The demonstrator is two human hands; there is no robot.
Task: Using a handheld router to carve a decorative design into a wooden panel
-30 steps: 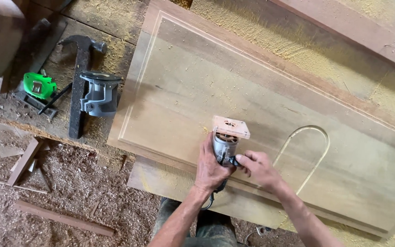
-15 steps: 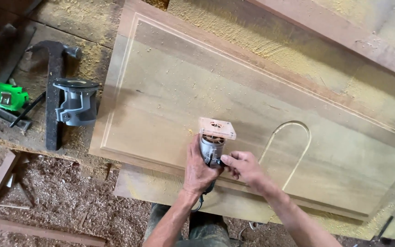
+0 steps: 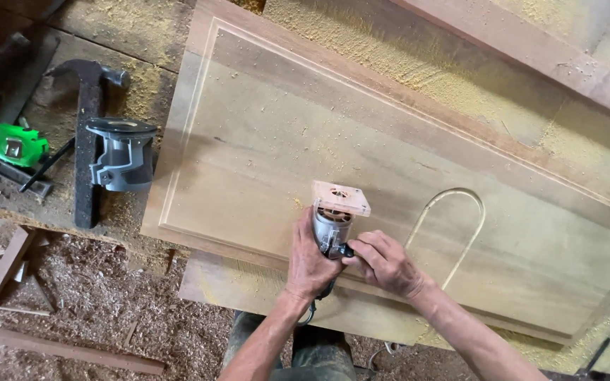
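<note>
Far left there's one green tool (image 3: 15, 144) sitting on the sawdusty bench, with a black cord or handle running off toward the right. Just beside it is one hammer (image 3: 90, 134), dark, lying with its head up top and handle pointing down. Touching that handle is one grey router base (image 3: 123, 154), tipped on its side. Below the bench edge, a few loose wood strips (image 3: 8, 264) lie in the shavings on the floor; I count three clear ones, maybe more buried.

Then the big one: a single wood panel (image 3: 262, 120) laid flat, with a routed border groove running round its edge and one arch-shaped groove (image 3: 453, 226) cut toward the right. Sawdust is scattered over it and piled thick on the surface behind it.

One trim router (image 3: 333, 215) stands on the panel near its lower edge, left of the arch, with a clear square baseplate facing up-frame. Left hand (image 3: 310, 264) is wrapped tight around the router's body. Right hand (image 3: 384, 262) is closed on it from the other side, fingers pinched at a small black part on the motor housing. Both hands are touching each other around the tool.

No containers anywhere that I can spot.
</note>
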